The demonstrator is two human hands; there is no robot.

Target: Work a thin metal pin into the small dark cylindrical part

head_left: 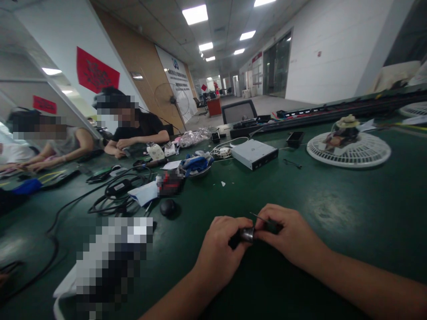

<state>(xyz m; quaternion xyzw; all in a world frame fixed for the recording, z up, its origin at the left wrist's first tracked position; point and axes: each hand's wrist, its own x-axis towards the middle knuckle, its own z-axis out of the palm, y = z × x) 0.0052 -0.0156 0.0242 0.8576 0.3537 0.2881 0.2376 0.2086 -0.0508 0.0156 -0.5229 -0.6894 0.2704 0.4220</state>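
Low in the centre of the head view, my left hand [222, 244] has its fingers wrapped round a small metal cylinder [247, 234], whose shiny end shows between the hands. Just to the right, my right hand [288, 231] is closed in a pinch on a thin metal rod [258, 217] that points up and left. The fingertips of this hand touch or nearly touch the cylinder's end. Both hands are over the dark green table [207, 200]. The far part of the cylinder is hidden in my left palm.
A silver disc drive [255, 153] and a white fan grille [348, 149] lie beyond my hands. To the left are a black mouse [167, 207], coiled black cables [115, 191] and a blurred-out device [110, 258]. Two people sit across the table at the far left.
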